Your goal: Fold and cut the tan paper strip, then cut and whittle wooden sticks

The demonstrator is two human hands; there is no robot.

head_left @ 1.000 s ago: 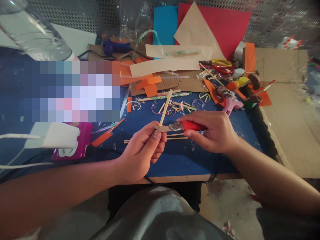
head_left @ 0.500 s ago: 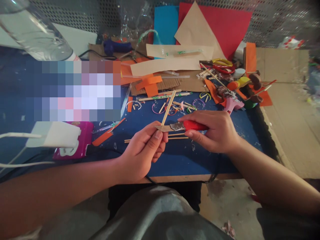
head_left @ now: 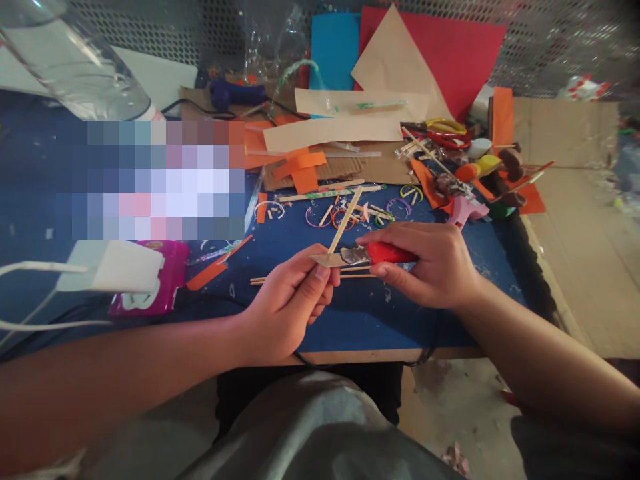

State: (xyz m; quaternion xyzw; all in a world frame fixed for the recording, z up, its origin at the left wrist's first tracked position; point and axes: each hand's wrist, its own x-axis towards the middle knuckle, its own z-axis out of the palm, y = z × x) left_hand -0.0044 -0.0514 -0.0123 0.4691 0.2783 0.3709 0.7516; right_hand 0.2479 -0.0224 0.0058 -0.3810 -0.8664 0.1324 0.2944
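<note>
My left hand (head_left: 300, 297) pinches a thin wooden chopstick (head_left: 346, 220) near its lower end, and the stick leans up and to the right. Wrapped around the red handle of a utility knife (head_left: 390, 253) is my right hand (head_left: 430, 267). The knife's blade points left and lies against the chopstick just above my left thumb. Exactly how deep the blade sits in the wood cannot be seen. Behind my left hand, more thin sticks (head_left: 357, 273) lie on the blue table (head_left: 350, 327), partly covered by my fingers.
Stick pieces and coloured rings (head_left: 400, 207) lie beyond my hands. Scissors (head_left: 450, 130), orange paper strips (head_left: 303, 170) and a blue glue gun (head_left: 235, 95) are further back. At left are a magenta power strip (head_left: 175, 287) with a white charger (head_left: 117, 267) and a clear bottle (head_left: 85, 67).
The chopstick's upper end has tipped slightly to the right. Both hands keep nearly the same place and grip, and the view has shifted a little.
</note>
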